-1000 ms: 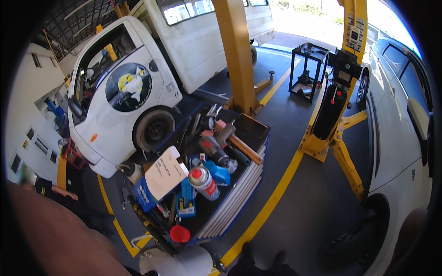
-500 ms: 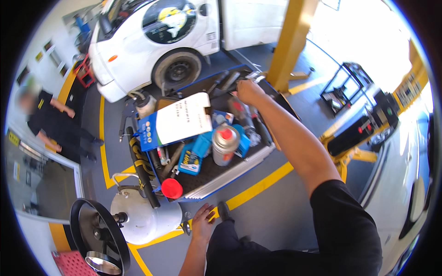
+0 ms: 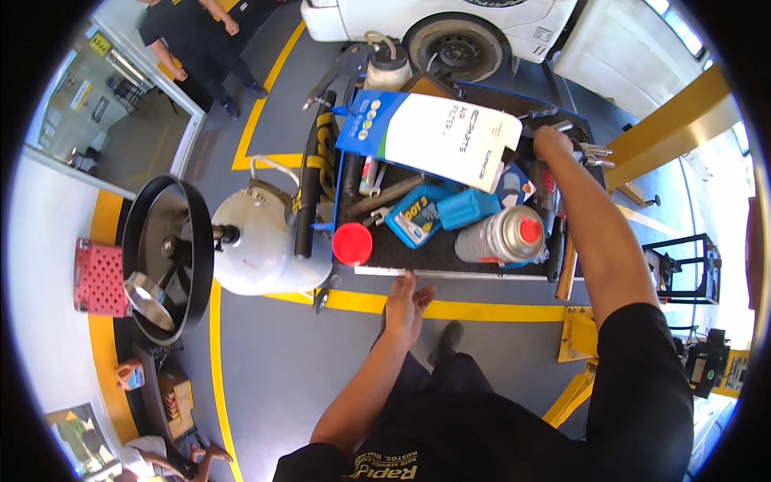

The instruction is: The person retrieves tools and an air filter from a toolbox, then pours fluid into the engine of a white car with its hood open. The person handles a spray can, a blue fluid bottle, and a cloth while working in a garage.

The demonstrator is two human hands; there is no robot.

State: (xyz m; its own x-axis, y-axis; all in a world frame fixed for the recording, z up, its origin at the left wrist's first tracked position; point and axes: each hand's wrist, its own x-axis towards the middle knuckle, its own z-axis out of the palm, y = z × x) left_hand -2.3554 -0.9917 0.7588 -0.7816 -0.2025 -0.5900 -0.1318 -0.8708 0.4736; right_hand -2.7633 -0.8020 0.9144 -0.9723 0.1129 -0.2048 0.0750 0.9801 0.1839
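Because the blue-edged, dark-lined tool cart point(image 3: 393, 253) is carrying so much, the flat white cardboard box with a blue end point(image 3: 450, 136) is lying across other items, probably for want of bare space. To the right of the box, several bright, slim metal tools point(image 3: 597, 151) are sitting by the cart's edge, and the right hand point(image 3: 554, 143) is hanging just beside them, its fingers bunched downward; their tips are hidden, so I cannot tell whether they are gripping anything. On the near side of the box, the left hand point(image 3: 408, 309) is holding nothing visible, its fingers loosely spread close to the cart's front edge, perhaps for balance.

Also nearer than the box, two blue plastic bottles point(image 3: 414, 215) are nestling together, seemingly wedged by the clutter, and a silver aerosol can with a red cap point(image 3: 490, 237) is sitting to their right. Right of the box, a long wooden handle point(image 3: 567, 269) is pointing toward the person, which looks convenient for grasping.

Around the box, the room is spreading out: a rounded pale metal tank point(image 3: 265, 249) is standing to its left, a white vehicle point(image 3: 530, 28) is standing beyond it, and yellow lines are crossing the smooth grey floor point(image 3: 498, 365) on its near side.
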